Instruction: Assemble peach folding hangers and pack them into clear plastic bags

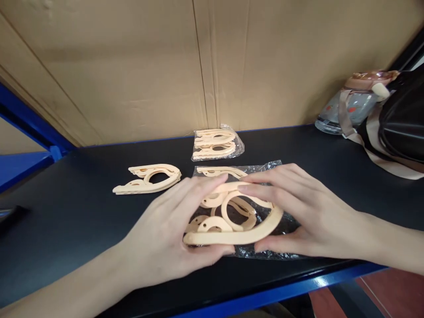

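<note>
A beige plastic folding hanger (238,237), folded up with its ring in the middle, is between my two hands. My left hand (162,229) grips its left end, thumb below and fingers above. Around its right, curved side closes my right hand (304,207), fingertips on the top edge. Beneath it lies a clear plastic bag (270,167) with more beige hanger parts (220,170) in or on it; my hands partly cover these. To the left, another folded hanger (130,189) rests on the black tabletop (76,212).
Behind my hands sits a clear bag of folded hangers (215,154). A transparent water bottle (359,104) with a strap stands at the back right, beside a black bag (406,115). Cardboard (132,66) lines the back. A blue edge (265,298) runs along the front.
</note>
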The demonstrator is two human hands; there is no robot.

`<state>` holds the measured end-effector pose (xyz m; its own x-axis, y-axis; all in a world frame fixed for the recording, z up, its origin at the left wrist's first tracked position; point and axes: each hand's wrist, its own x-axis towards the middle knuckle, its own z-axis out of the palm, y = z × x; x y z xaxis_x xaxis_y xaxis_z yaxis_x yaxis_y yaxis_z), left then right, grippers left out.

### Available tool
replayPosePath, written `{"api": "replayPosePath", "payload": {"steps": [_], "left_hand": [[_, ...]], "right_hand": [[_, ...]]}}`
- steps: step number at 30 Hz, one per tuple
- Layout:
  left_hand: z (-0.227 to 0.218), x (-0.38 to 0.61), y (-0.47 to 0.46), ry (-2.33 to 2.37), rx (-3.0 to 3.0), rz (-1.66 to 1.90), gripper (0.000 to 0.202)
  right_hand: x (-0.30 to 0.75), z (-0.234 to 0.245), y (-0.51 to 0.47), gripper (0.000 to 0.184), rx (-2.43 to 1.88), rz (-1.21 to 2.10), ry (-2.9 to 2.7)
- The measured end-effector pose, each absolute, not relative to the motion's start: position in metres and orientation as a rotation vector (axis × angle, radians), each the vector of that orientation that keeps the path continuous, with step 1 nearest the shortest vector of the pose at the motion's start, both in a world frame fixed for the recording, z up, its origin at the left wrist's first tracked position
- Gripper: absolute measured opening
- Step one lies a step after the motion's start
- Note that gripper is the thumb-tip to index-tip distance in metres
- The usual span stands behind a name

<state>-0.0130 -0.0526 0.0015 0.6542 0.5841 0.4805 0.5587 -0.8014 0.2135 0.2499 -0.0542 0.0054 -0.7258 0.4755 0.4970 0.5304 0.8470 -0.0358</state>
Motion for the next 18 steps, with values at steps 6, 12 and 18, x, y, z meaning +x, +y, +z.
{"api": "replayPosePath", "payload": {"steps": [6, 12, 18], "left_hand": [[-0.009, -0.011, -0.05, 0.939, 2.692, 0.766, 0.075], [-0.01, -0.013, -0.046, 0.923, 2.73, 0.729, 0.082], [-0.004, -0.025, -0.032, 1.158, 2.711, 0.709, 0.048]], "right_hand": [[0.242, -0.001, -0.062, 0.065, -0.79, -0.093, -2.537], [0.239, -0.002, -0.06, 0.069, -0.869, -0.082, -2.546], [0.287, 0.019, -0.033, 0.074, -1.233, -0.262, -2.351]]}}
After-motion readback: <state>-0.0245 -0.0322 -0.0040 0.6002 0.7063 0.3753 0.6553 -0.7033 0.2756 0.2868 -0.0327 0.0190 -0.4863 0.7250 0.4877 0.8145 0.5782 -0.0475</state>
